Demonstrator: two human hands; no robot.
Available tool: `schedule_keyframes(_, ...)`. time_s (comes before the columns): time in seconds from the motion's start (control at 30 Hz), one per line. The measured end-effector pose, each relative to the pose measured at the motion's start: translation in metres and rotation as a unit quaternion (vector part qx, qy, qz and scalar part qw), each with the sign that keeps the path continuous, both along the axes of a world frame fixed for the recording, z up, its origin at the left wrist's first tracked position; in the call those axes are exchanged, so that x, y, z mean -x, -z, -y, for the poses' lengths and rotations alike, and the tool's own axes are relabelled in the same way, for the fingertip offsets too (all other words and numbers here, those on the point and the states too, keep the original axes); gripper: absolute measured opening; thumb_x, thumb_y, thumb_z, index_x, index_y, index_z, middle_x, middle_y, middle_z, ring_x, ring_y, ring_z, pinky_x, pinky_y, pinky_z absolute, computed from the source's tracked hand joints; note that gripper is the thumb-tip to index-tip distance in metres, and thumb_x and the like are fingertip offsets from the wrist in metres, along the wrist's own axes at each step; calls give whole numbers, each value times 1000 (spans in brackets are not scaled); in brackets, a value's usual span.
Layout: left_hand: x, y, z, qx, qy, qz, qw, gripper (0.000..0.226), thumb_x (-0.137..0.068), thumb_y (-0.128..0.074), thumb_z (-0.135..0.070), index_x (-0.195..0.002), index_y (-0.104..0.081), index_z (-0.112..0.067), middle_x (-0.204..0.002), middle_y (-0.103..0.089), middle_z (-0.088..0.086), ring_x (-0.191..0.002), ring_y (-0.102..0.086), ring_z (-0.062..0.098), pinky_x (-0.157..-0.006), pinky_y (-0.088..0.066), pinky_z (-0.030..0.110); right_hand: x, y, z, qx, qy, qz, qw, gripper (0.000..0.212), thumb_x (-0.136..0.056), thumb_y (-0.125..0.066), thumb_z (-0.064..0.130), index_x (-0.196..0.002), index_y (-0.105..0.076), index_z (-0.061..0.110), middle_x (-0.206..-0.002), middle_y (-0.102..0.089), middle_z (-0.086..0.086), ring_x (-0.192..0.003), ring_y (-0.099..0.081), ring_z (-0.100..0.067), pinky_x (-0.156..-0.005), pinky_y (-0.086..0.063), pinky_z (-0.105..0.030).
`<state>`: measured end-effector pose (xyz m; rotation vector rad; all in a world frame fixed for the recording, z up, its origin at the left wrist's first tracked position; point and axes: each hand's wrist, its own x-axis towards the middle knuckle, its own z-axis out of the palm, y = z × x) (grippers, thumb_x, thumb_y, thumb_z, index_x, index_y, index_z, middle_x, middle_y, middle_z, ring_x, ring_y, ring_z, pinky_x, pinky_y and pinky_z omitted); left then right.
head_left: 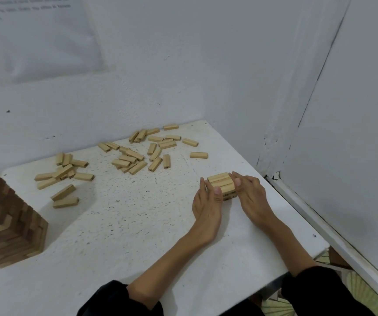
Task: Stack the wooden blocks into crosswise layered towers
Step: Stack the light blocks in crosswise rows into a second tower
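With straight fingers the left hand [207, 201] and the right hand [250, 195] press opposite sides of the low stack of pale wooden blocks [221, 182] between them, squaring it, I think; the next move needs a crosswise layer from the scattered pale wooden blocks [138, 168] beyond this stack.

Pale tan wooden blocks [138, 153] lay on white, black-speckled counter [126, 213]; brown-and-tan layered tower [3, 222] stood left; sleeves [119, 299] black.

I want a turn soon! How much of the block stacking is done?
One tall tower already stands on the left. The left hand and right hand press the sides of a small stack, a couple of layers high. Many loose blocks lie scattered behind it, so plenty is left.
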<state>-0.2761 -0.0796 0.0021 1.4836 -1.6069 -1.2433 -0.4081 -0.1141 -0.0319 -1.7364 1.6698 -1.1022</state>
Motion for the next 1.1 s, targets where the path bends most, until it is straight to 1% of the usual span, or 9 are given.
schedule_keyframes(0.1, -1, 1, 0, 2, 7, 4, 1000, 139, -30, 6, -102, -148, 11, -28, -157, 7, -11, -143, 11, 10, -118, 5, 38, 0, 1, 0, -1, 0, -10, 1000, 69, -86, -17, 62, -134, -49, 23, -135, -48, 4, -127, -31, -13, -110, -26, -43)
schedule_keyframes(0.23, 1, -1, -2, -5, 11, 1, 1000, 94, -72, 2, -81, -148, 10, -27, -158, 8, -9, -144, 12, 10, -118, 6, 39, 1, 0, 0, 11, -7, -15, 1000, 92, -75, -6, 82, -132, -51, 26, -130, -51, 7, -118, -31, -7, -108, -28, -43)
schedule_keyframes(0.37, -6, 1, 0, 9, 2, 0, 1000, 136, -33, 6, -102, -148, 10, -30, -155, 7, -14, -142, 14, 7, -118, 6, 38, 2, 1, 4, 16, 17, 44, 999, 81, -78, -14, 77, -128, -55, 28, -120, -49, 18, -119, -33, -4, -109, -30, -40)
schedule_keyframes(0.43, -12, 0, 6, 21, -8, 0, 1000, 138, -33, 6, -102, -150, 3, -29, -155, 5, -15, -142, 10, 5, -117, 4, 39, 1, -4, 7, 21, 19, 70, 997, 79, -78, -15, 78, -126, -56, 29, -120, -48, 20, -122, -32, -4, -110, -27, -33)
schedule_keyframes(0.53, -29, -7, 20, 52, -42, -9, 998, 104, -63, -3, -88, -148, -16, -29, -154, -8, -11, -142, -4, 10, -117, -6, 41, -8, -18, 13, 41, -4, 93, 995, 86, -77, -15, 83, -124, -59, 26, -120, -48, 22, -126, -31, -5, -103, -25, -16)
schedule_keyframes(0.63, -54, -12, 39, 93, -78, -10, 993, 65, -89, -18, -62, -142, -32, -27, -148, -18, -6, -139, -12, 13, -117, -13, 45, -32, -37, 20, 41, -33, 91, 995, 64, -89, -25, 65, -126, -57, 23, -124, -50, 17, -120, -27, 2, -91, -22, 2)
schedule_keyframes(0.77, -94, -7, 70, 176, -142, 43, 973, 40, -99, -38, -40, -136, -40, -23, -147, -20, -2, -137, -13, 10, -114, -13, 38, -82, -46, 44, 65, -62, 41, 995, 29, -97, -44, 29, -121, -59, 22, -122, -51, 7, -118, -31, -8, -88, -18, 2)
schedule_keyframes(0.9, -137, 10, 92, 220, -222, 126, 942, 59, -85, -36, -51, -131, -47, -17, -145, -26, 6, -131, -19, 16, -104, -16, 34, -139, -30, 70, 25, -67, 6, 997, 39, -93, -53, 16, -131, -49, 20, -128, -44, -5, -122, -31, -19, -86, -20, -10)
schedule_keyframes(1.1, -192, 27, 110, 189, -277, 173, 926, 59, -83, -53, -36, -133, -42, -7, -144, -21, 16, -132, -17, 31, -106, -20, 42, -169, -4, 104, -10, -48, -152, 987, 77, -85, -60, 47, -147, -23, 22, -148, -26, -5, -131, -24, -24, -103, -26, -34)
